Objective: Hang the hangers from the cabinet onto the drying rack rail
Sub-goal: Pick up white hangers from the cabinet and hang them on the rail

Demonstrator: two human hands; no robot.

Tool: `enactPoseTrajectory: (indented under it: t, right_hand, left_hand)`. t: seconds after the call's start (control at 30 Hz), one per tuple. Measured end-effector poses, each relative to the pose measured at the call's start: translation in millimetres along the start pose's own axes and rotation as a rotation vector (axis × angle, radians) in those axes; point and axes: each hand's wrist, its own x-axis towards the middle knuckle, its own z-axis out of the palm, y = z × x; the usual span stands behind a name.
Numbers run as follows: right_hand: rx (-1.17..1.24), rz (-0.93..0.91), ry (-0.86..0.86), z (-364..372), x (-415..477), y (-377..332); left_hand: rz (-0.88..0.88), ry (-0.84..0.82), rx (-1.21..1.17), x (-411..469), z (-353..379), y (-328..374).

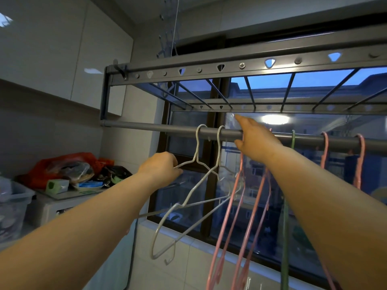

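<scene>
A grey drying rack rail (159,128) runs across in front of the window. Two white wire hangers (189,197) hang from it by their hooks. My left hand (161,167) pinches the shoulder of the leftmost white hanger. My right hand (254,141) is up at the rail, its fingers around the hook of a pink hanger (234,197); the hook itself is hidden by the hand. A second pink hanger (256,204) hangs just right of it. Further right hang a green hanger (292,141) and two more pink hangers (324,147).
The grey rack frame (209,69) with its crossbars sits above the rail. A window (314,164) lies behind. At lower left a counter (69,195) holds red bags, a green box and a dish, with a clear plastic bin (12,208) beside it.
</scene>
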Motion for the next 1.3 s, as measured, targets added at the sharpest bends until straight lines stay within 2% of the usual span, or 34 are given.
enactPoseTrajectory:
  t: [0.13, 0.37, 0.53, 0.67, 0.8, 1.0, 1.2, 1.3]
  right_hand:
    - [0.043, 0.002, 0.049, -8.3, -11.1, -2.6]
    - [-0.144, -0.009, 0.072, -14.3, -36.9, -6.1]
    - [-0.318, -0.055, 0.015, -24.5, -61.0, -4.4]
    - [-0.348, -0.017, -0.060, -54.4, -86.1, 6.3]
    - [-0.343, 0.064, -0.136, -100.2, -122.4, 29.9]
    - [-0.369, 0.131, -0.185, -193.3, -208.2, 81.0]
    - [-0.470, 0.294, -0.211, -282.9, -327.8, 167.6]
    - [-0.460, 0.422, -0.240, -323.4, -400.5, 209.5]
  left_hand:
    - [0.013, 0.049, -0.101, -5.1, -3.9, -2.5]
    - [0.247, 0.174, -0.300, -28.4, -12.7, 1.2]
    - [0.303, 0.098, -0.444, -45.8, -16.7, 9.7]
    - [0.356, 0.058, -0.425, -65.6, -31.9, 41.9]
    - [0.463, 0.029, -0.420, -102.3, -50.5, 93.4]
    - [0.657, -0.112, -0.589, -180.9, -47.3, 202.8]
    - [0.881, -0.217, -0.670, -283.2, -1.2, 344.5]
    - [0.995, -0.325, -0.700, -339.6, 35.9, 408.7]
